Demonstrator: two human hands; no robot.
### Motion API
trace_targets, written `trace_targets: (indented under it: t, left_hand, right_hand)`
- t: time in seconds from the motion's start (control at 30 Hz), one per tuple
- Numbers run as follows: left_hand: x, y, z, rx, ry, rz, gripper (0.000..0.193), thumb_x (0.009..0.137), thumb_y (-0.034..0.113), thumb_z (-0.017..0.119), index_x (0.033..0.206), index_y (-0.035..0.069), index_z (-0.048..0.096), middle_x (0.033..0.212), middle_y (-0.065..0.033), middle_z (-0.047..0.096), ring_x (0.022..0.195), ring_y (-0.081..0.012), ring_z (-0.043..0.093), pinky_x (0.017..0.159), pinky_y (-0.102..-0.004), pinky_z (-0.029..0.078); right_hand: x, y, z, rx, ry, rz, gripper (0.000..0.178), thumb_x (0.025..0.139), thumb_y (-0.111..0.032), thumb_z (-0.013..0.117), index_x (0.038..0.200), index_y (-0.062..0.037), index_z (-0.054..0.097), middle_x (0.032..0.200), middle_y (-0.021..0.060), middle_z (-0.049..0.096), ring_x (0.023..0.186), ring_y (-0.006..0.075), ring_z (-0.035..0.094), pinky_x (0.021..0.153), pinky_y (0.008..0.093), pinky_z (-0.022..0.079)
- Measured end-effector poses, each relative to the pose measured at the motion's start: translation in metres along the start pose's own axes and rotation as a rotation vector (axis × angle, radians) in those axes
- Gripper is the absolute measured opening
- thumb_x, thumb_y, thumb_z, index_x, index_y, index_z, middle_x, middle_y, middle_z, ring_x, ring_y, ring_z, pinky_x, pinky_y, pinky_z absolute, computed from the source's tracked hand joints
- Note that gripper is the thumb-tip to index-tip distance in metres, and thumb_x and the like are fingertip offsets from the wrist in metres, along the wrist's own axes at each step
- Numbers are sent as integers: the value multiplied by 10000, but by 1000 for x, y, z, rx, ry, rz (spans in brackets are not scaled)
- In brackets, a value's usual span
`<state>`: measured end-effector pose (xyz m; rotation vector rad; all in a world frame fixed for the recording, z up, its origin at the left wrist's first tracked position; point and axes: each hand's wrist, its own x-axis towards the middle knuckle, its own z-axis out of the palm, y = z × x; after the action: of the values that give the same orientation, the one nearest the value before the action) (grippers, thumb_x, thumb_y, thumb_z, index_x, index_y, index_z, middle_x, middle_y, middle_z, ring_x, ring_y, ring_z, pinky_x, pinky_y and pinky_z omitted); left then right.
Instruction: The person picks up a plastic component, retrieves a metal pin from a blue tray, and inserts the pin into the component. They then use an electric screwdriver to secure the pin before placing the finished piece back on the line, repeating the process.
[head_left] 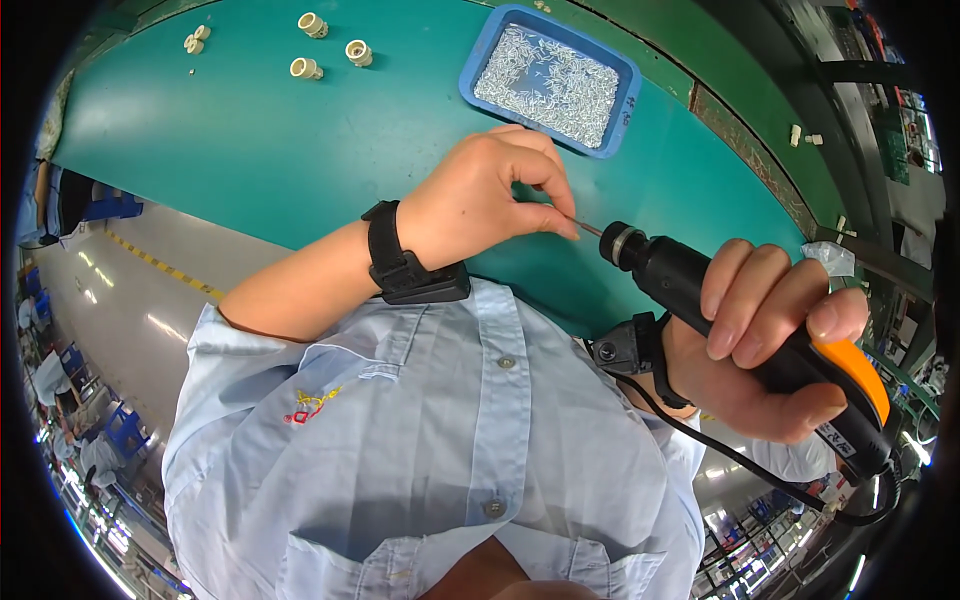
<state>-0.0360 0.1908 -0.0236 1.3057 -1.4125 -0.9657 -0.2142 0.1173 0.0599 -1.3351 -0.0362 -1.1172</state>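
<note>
My right hand (765, 325) is wrapped round a black and orange electric screwdriver (672, 275), its nose turned toward my left hand. A thin bit (590, 230) sticks out of the nose. My left hand (500, 190) pinches thumb and forefinger together at the bit's tip; whatever small thing lies between those fingertips is hidden. Just beyond the left hand stands a blue tray (630, 100) filled with many small silvery screws (545, 85).
Cream-coloured round fittings (313, 25) stand on the green tabletop (250, 130) at the far left, with smaller cream pieces (196, 39) beside them. A clear plastic bag (832, 258) lies at the right edge. The screwdriver's black cable (740, 460) loops below my right hand.
</note>
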Motion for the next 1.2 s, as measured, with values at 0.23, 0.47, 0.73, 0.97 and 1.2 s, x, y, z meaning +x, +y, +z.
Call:
trace_targets:
  t: [0.23, 0.47, 0.73, 0.97, 1.2]
  left_hand:
    - [-1, 1, 1, 186, -7, 105, 179, 614, 106, 764, 750, 74, 652, 720, -22, 572, 755, -207, 538, 712, -314, 434]
    - [-7, -24, 11, 239, 2, 127, 272, 641, 77, 750, 890, 71, 639, 759, -43, 593, 776, -206, 564, 711, -318, 452]
    - [-11, -26, 18, 93, -91, -156, 253, 694, 65, 727, 929, 46, 637, 788, -63, 612, 653, -167, 590, 596, -266, 483]
    - [-10, -29, 19, 77, -96, -170, 206, 720, 41, 694, 918, 32, 636, 778, -66, 616, 626, -142, 593, 577, -246, 489]
    - [-10, -30, 18, 59, -104, -184, 181, 732, 49, 672, 910, 35, 639, 772, -56, 620, 634, -141, 595, 585, -251, 491]
  right_hand:
    - [1, 3, 4, -52, -3, 10, 416, 883, -451, 475, 1035, -65, 449, 630, -5, 438, 510, 100, 436, 499, 234, 331]
    - [-5, 17, 1, -136, 93, 41, 442, 854, -434, 553, 1009, -37, 437, 591, 23, 467, 465, 136, 469, 446, 270, 384]
    - [-8, 26, 6, -202, 169, 131, 461, 812, -415, 643, 965, -25, 452, 571, 31, 481, 464, 154, 495, 438, 292, 414]
    - [-11, 38, 9, -303, 110, 151, 374, 874, -390, 498, 961, -32, 434, 565, 26, 422, 447, 130, 418, 458, 278, 359]
    - [-10, 44, 11, -335, 85, 179, 347, 874, -369, 512, 938, -39, 427, 562, 27, 423, 447, 130, 421, 459, 281, 364]
